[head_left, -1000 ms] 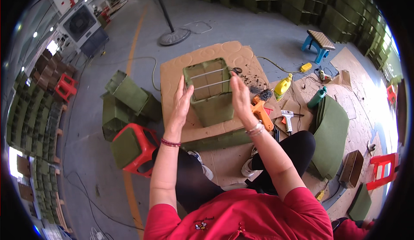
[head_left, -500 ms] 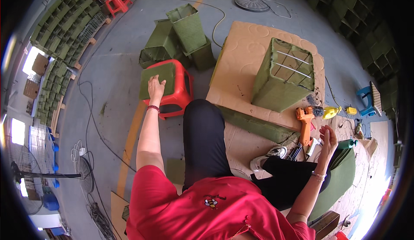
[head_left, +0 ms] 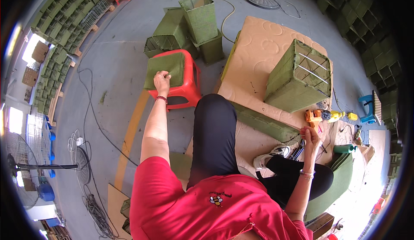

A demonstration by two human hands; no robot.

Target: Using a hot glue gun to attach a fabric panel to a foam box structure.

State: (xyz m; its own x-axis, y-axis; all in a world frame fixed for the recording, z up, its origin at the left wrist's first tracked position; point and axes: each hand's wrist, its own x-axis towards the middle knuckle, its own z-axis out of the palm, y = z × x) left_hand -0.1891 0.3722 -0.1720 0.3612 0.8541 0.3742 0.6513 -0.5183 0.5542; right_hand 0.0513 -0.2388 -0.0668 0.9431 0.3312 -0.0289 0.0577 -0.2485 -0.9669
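Note:
A red plastic stool [head_left: 188, 90] stands in front of me to the left, with a flat green sheet [head_left: 174, 65] on its seat. My left hand [head_left: 162, 82] is closed in a pinch at the sheet's near part. On my right, an orange pistol-shaped tool [head_left: 316, 117] lies at the edge of the cardboard. My right hand [head_left: 311, 137] overlaps its handle, fingers curled together; whether they grip the handle or something small is hidden. Between the hands, a tall green box [head_left: 280, 89] with white and dark bars across its open end stands on the quilted cardboard-coloured block [head_left: 248, 80].
Several green boxes [head_left: 200, 22] sit behind the stool. A long green piece [head_left: 267, 123] lies along the block's near side. Beyond the orange tool is a yellow tool [head_left: 336, 116]; a green bottle [head_left: 345, 149] lies nearer. Cables [head_left: 90, 110] cross the floor at left, near a fan [head_left: 21, 166].
My left hand has gone from resting spread on the sheet to pinching at its near part. My right hand has moved up and left to the orange tool's handle and closed. The view has shifted.

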